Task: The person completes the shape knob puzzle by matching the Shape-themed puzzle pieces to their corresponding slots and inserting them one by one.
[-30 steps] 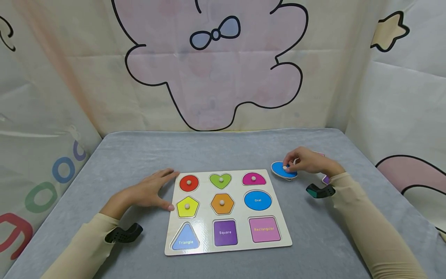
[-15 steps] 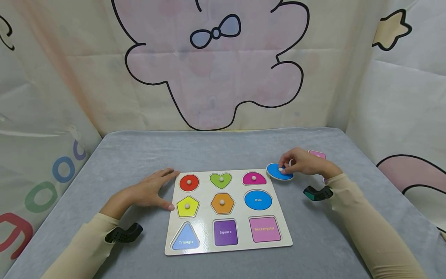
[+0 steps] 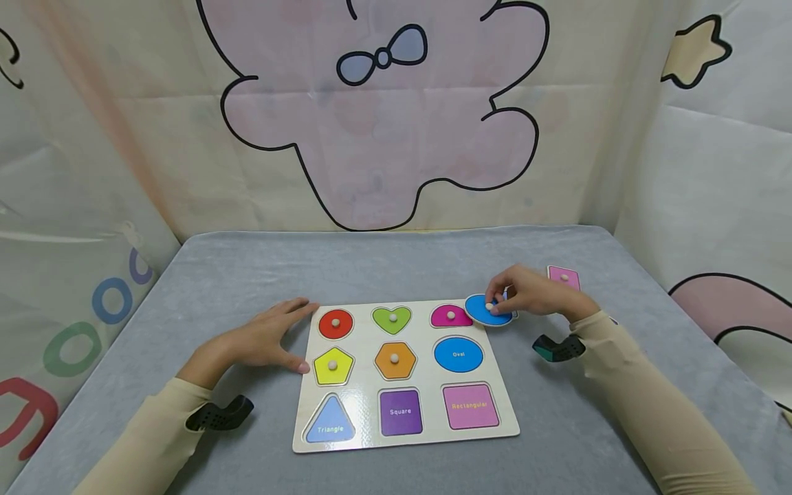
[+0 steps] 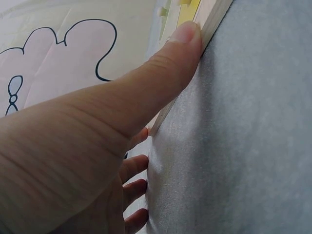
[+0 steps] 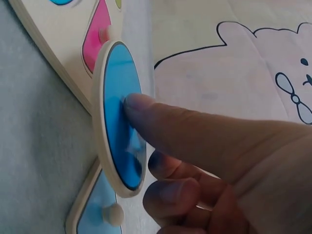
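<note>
My right hand (image 3: 526,292) pinches the knob of a blue oval puzzle piece (image 5: 117,146). In the head view the oval overlaps the top right corner of the wooden puzzle board (image 3: 365,385), partly in front of the pink half-circle piece (image 3: 447,317). The blue oval recess (image 3: 458,355), marked Oval, lies just below. My left hand (image 3: 266,337) rests at the board's left edge, thumb on its border and fingers spread along the far corner. In the left wrist view that thumb (image 4: 180,48) presses on the wooden edge.
Red circle (image 3: 336,325), green heart (image 3: 392,320), yellow pentagon (image 3: 334,368) and orange hexagon (image 3: 394,362) pieces sit in the board. A pink rectangular piece (image 3: 564,276) lies beyond my right hand. A light blue knobbed piece (image 5: 97,209) lies below the oval in the right wrist view.
My right hand has carried the blue oval leftward and slightly nearer, from beside the board to over its corner. The pink rectangular piece has come into fuller view. My left hand stays put.
</note>
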Available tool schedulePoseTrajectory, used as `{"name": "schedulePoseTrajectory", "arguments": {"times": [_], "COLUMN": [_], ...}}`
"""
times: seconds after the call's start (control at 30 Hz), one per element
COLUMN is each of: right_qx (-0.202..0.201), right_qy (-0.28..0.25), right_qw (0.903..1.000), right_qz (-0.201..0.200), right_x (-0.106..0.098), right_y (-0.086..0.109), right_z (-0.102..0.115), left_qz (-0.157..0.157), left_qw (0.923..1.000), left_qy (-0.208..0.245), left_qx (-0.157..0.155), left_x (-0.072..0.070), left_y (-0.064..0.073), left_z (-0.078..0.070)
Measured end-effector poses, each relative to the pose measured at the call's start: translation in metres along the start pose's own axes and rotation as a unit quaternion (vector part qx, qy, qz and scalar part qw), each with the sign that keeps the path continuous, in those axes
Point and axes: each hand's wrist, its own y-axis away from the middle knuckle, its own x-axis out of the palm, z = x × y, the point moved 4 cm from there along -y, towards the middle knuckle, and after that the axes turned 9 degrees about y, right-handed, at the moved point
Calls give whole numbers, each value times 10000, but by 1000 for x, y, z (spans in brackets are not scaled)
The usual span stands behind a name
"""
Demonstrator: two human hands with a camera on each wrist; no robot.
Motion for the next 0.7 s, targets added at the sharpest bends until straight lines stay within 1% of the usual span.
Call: {"name": "schedulePoseTrajectory", "arguments": {"times": [0.4,0.7], "right_qx": [-170,-299], "right_qy": [-164,-158], "right_qw": [9996,9991], "right_qz": [130,257], "right_x": [7,13], "right_y": [-3,-7], "right_z": [9,17], "left_qz": [-10,-22], "left_qw": [10000,10000], "left_qy": [-48,-54], "left_qx": [22,-10], "left_x": [0,1], "left_y": [-1,-2], "left_z": [2,4]}}
